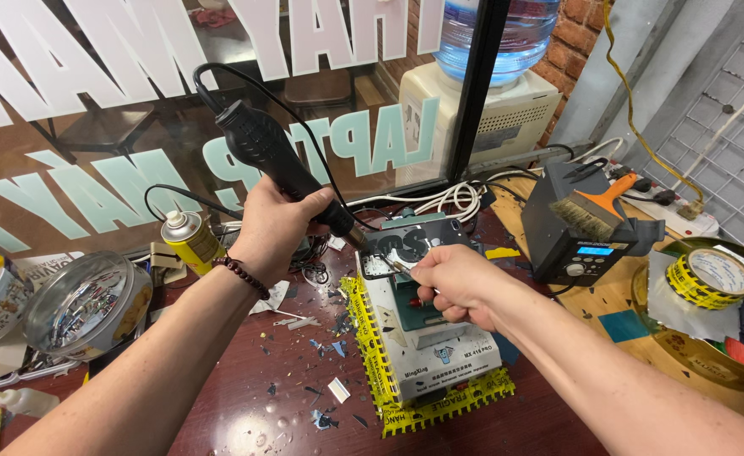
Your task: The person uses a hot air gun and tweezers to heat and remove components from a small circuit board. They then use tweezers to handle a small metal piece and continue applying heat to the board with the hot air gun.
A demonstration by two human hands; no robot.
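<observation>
A: Entry, left hand (275, 226). Fingers wrapped fully around the black handle of a hot-air gun (283, 160), no gap showing. Nozzle slants down toward 4 o'clock and ends just above the small dark device (414, 241) lying on the white heating platform (435, 338). Its black cord loops up toward 11 o'clock.

B: Right hand (456, 283)?

A: Fingers curled in, thumb and forefinger pinching a thin metal tool, likely tweezers (397, 267). The tip points to 10 o'clock and meets the device beside the nozzle. Whether the tip touches it, the observer cannot tell.

B: Where does the platform sit?

A: On the dark red desk (245, 414), at centre, edged with yellow tape. Small scraps lie scattered at its 9 o'clock.

B: Containers?

A: Round clear-lidded tin (89, 304) at far 9 o'clock; contents blurred behind glare. Yellow spray can (188, 239) upright just beyond the left wrist. At 3 o'clock a shallow round tray (701, 359) holds a roll of yellow tape (710, 277) and paper scraps. A brush (596, 211) rests on the black station (570, 245) at 2 o'clock.
</observation>
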